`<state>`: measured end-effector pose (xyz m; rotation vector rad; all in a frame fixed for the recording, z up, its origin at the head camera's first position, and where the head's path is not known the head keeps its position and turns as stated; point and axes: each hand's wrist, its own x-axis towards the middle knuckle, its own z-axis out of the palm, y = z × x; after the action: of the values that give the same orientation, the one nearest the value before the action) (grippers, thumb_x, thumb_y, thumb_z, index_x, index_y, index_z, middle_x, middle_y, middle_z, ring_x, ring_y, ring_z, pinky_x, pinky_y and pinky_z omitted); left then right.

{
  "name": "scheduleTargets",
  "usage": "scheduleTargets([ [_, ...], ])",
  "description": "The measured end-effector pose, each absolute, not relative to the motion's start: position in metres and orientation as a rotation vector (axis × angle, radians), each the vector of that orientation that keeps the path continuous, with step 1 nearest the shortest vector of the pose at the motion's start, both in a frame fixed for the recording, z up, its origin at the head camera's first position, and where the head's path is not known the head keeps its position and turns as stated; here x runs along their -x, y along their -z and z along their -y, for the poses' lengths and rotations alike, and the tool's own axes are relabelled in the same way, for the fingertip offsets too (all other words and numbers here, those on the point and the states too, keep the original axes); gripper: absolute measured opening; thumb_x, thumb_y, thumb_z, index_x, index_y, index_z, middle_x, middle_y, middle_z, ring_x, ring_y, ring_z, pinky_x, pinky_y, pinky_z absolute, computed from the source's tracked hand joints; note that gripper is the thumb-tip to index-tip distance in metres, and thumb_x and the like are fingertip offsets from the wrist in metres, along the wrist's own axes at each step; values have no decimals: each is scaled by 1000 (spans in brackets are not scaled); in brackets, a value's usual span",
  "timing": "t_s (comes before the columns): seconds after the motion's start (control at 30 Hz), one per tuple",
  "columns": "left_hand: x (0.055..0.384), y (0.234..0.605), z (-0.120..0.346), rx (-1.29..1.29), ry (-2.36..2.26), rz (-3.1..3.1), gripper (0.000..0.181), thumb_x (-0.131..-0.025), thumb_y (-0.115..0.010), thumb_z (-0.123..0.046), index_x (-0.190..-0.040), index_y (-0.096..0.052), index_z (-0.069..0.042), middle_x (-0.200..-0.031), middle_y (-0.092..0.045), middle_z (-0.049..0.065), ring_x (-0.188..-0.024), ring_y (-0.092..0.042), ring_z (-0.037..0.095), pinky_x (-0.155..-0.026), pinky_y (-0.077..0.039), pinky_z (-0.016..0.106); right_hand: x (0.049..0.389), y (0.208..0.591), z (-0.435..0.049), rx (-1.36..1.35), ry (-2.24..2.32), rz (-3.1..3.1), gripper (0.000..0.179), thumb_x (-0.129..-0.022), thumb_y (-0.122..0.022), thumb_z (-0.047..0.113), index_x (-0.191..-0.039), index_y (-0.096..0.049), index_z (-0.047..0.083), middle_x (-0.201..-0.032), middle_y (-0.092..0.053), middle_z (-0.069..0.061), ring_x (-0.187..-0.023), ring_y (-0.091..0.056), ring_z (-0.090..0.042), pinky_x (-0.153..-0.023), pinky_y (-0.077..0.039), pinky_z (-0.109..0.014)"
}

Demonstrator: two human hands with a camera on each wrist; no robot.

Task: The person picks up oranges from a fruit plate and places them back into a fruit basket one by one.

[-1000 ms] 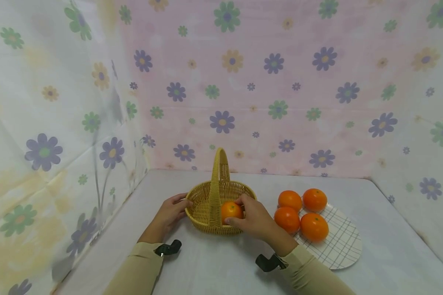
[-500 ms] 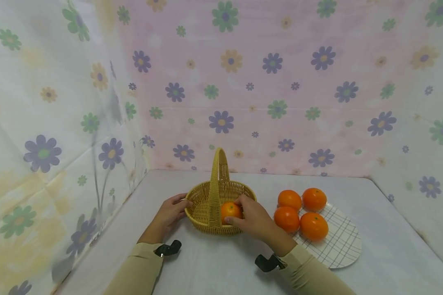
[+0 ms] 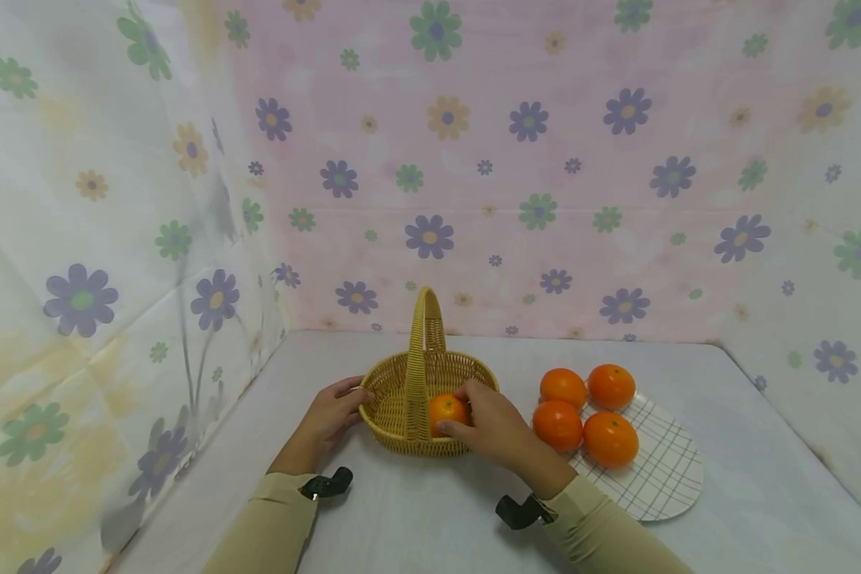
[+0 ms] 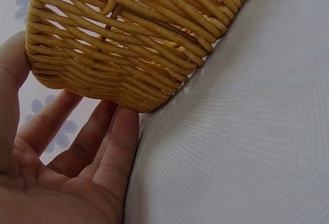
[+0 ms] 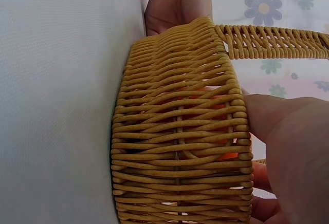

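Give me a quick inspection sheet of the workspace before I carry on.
Surface: pale table, with the basket standing upright on it.
Job's things: one orange inside the basket, right of its handle; four more oranges grouped at the left end of the checked plate.
Clutter: nothing seen.
Hands: left hand holds the basket's left end; right hand grips the orange in the basket. Whether that orange touches the bottom cannot be told.
Cables: nothing seen.
Surroundings: flowered sheets behind and on both sides.

White table (image 3: 416,518): wicker basket (image 3: 393,440), checked plate (image 3: 663,470) to its right.
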<state>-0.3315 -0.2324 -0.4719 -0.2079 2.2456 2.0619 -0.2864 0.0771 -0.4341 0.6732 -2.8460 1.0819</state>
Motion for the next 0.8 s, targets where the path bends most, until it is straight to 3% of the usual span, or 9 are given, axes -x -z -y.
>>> scheduleTargets([
  [0.23, 332, 471, 233, 221, -2053, -2245, 55, -94, -70, -18, -145, -57, -7, -142, -62, 17, -110, -68, 17, -90, -61, 29, 287, 431, -79, -710, -1070, 2871, 48, -92, -76, 48, -126, -57, 19, -109, -63, 8, -91, -59, -11, -77, -55, -27],
  [0.53, 333, 470, 233, 225, -2046, -2247, 56, -94, -72, -20, -146, -57, -9, -142, -61, 16, -111, -67, 17, -92, -61, 30, 287, 417, -87, -685, -1034, 2860, 45, -94, -75, 40, -130, -65, 16, -129, -68, -2, -122, -63, -23, -105, -54, -49],
  [0.8, 334, 473, 233, 206, -2066, -2243, 54, -94, -71, -18, -145, -57, -8, -140, -63, 16, -107, -68, 15, -88, -61, 28, 290, 403, -99, -612, -1060, 2841, 35, -93, -77, 35, -122, -71, 18, -123, -70, 1, -119, -63, -24, -104, -54, -49],
])
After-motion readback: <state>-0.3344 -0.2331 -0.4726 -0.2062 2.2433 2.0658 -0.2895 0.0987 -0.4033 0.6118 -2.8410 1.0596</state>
